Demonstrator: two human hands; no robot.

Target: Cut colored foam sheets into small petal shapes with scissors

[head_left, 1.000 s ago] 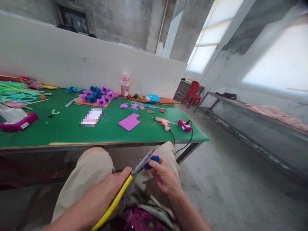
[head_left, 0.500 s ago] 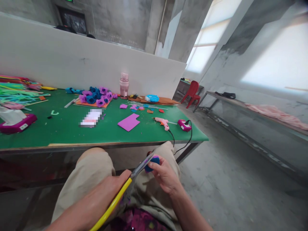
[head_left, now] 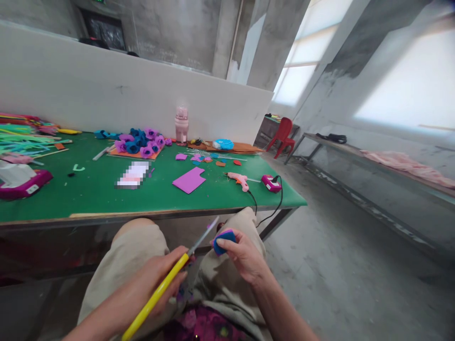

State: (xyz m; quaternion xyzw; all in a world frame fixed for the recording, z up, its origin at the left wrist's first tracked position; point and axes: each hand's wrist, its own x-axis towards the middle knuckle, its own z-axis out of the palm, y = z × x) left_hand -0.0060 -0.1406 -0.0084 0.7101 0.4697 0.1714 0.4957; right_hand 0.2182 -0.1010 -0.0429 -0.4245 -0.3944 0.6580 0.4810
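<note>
My left hand [head_left: 167,274] grips the yellow-handled scissors [head_left: 156,294], whose metal blades point up and away, just left of the felt pieces. Between the thumb and fingers of my right hand [head_left: 245,253] is a small stack of blue and purple pieces [head_left: 224,241]. The blades and the stack are apart, both above my lap. On the green table [head_left: 159,201] lies a purple sheet [head_left: 189,180] with a notched corner. To its right rests a pink glue gun [head_left: 239,180].
Purple and blue flowers [head_left: 140,142], a pink bottle [head_left: 181,125], small coloured scraps [head_left: 201,158] and a blue packet [head_left: 223,144] stand or lie towards the back. A magenta box [head_left: 271,183] with a black cable is near the right edge. Coloured sticks [head_left: 24,137] lie far left.
The scissors have drawn back to the left, away from the stack. My right hand has stayed nearly in place, with more of the blue piece showing.
</note>
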